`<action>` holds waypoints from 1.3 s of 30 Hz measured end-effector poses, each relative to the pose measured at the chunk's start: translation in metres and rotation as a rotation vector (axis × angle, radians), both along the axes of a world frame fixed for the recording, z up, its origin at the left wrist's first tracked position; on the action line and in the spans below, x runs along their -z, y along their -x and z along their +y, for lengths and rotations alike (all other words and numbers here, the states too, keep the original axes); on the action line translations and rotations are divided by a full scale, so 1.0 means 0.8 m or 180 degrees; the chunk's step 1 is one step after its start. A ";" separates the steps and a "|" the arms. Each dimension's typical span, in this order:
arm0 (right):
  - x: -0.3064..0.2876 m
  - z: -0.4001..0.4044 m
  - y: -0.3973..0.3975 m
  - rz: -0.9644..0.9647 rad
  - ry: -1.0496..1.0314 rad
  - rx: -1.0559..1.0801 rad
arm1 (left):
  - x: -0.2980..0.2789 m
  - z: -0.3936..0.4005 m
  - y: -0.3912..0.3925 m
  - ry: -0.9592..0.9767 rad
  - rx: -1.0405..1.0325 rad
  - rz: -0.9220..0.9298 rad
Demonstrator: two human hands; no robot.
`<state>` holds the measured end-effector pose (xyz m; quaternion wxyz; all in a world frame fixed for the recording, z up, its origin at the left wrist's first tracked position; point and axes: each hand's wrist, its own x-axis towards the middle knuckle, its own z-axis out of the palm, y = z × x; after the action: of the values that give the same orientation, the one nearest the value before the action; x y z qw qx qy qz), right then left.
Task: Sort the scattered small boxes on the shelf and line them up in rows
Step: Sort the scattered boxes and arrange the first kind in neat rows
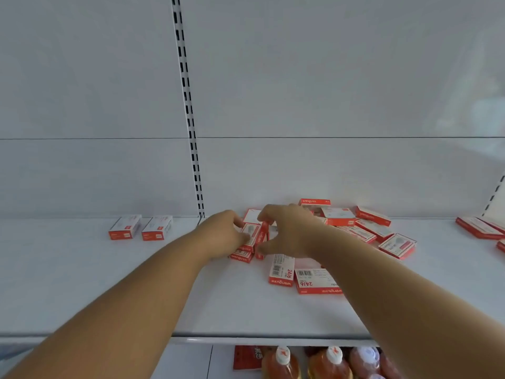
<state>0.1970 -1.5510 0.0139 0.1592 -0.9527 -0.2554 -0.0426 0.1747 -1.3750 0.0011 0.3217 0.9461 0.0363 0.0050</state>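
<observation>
Shelf (82, 283): a flat, smooth white board is carrying all the small boxes; a white back panel is rising behind it.
Two lined-up boxes (140, 227): at the far left, a pair of small rectangular cardboard boxes is sitting side by side, white on top with red front ends; their print is too small for me to read.
Slotted upright (188, 110): a white metal strip with black slots is running up the back panel.
My left hand (222, 233): I am curling my fingers around a white-and-red box (249, 233) at the left edge of the heap, gripping it; another box just under it is showing "wanguxe".
My right hand (287, 231): I am pinching a red box (263, 236) standing on its edge between thumb and fingers, right beside the left one.
Near boxes (300, 277): two are lying flat with barcodes, "24/6" and "wanguxe" in white on red.
Scattered heap (366, 225): more flat red-and-white boxes are lying at mixed angles, some overlapping.
Far-right boxes (479, 227): a few are lying at the shelf's right end.
Bottles (328, 362): below the shelf, white-capped bottles with reddish contents are standing.
</observation>
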 end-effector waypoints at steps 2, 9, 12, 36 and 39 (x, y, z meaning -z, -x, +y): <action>-0.002 -0.005 0.003 0.0088 -0.0667 -0.0030 | -0.001 0.001 -0.002 0.0271 -0.0131 0.0114; -0.018 -0.019 0.017 0.1421 -0.3863 -0.0293 | -0.010 0.015 0.000 0.1224 -0.0362 0.0009; -0.015 -0.012 0.023 0.1315 -0.3992 -0.0195 | -0.022 0.017 0.009 0.2438 -0.0217 -0.0366; -0.039 -0.118 0.093 0.1079 -0.4919 0.0463 | -0.036 -0.099 0.048 0.2592 0.0685 -0.0566; -0.027 -0.194 0.105 0.0819 -0.4619 0.0803 | -0.030 -0.177 0.048 0.2643 0.0909 -0.0474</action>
<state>0.1130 -1.7059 0.0355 0.7704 -0.6278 -0.0313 -0.1066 0.1364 -1.5170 0.0252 0.6735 0.7294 -0.1191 0.0136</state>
